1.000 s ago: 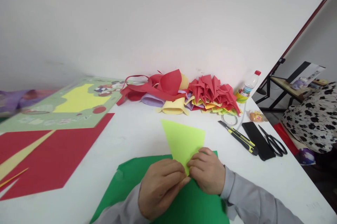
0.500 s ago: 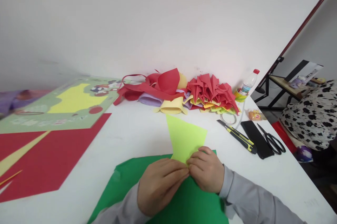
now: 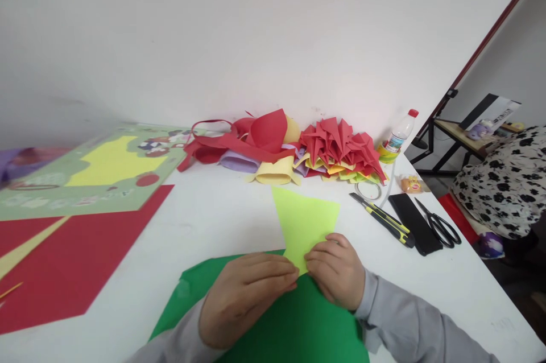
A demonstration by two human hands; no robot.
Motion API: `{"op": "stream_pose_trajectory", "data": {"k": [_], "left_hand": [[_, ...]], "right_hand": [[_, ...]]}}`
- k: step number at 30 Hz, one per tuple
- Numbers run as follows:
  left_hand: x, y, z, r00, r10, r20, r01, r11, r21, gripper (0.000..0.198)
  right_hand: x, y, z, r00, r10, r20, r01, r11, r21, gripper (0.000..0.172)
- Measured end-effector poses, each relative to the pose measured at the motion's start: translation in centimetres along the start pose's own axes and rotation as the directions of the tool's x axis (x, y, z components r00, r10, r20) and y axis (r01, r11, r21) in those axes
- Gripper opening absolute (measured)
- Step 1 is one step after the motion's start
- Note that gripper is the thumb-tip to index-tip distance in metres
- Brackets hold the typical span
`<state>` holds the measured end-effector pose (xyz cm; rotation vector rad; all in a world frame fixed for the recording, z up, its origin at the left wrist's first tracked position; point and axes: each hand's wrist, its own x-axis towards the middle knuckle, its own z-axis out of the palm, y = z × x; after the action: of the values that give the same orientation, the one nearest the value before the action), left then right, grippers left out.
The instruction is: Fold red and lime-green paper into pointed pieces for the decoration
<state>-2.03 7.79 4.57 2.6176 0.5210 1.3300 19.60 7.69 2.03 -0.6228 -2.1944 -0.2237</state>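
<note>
A lime-green folded paper (image 3: 305, 219) lies on the white table (image 3: 222, 221), its narrow near corner resting on a dark green sheet (image 3: 307, 323). My left hand (image 3: 243, 295) is curled, fingertips pressing on the near corner of the lime paper. My right hand (image 3: 336, 272) pinches the same corner from the right. Both wrists wear grey sleeves.
Red sheets (image 3: 72, 260) and a printed green board (image 3: 98, 172) lie at left. Folded red and yellow paper pieces (image 3: 336, 149) are heaped by the wall. A utility knife (image 3: 381, 218), black case (image 3: 413, 222), scissors (image 3: 441, 229), tape ring (image 3: 369, 189) and bottle (image 3: 398, 135) lie at right.
My left hand has slid a little left and back along the near edge of the lime paper. The paper has turned slightly and sits a bit farther right.
</note>
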Motion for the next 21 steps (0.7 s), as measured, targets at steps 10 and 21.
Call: {"op": "stream_pose_trajectory", "data": {"k": [10,21], "left_hand": [[-1.2,-0.7,0.6,0.996,0.085,-0.023,-0.075,0.955,0.286,0.02],[-0.8,0.6,2.4,0.989,0.146,0.016,-0.141,0.907,0.397,0.023]], "right_hand": [[0.5,-1.7,-2.0,0.992,-0.122,-0.033,0.105,0.94,-0.324,0.021],[0.3,-1.5,-0.4,0.986,-0.161,0.029,0.163,0.953,-0.257,0.016]]}}
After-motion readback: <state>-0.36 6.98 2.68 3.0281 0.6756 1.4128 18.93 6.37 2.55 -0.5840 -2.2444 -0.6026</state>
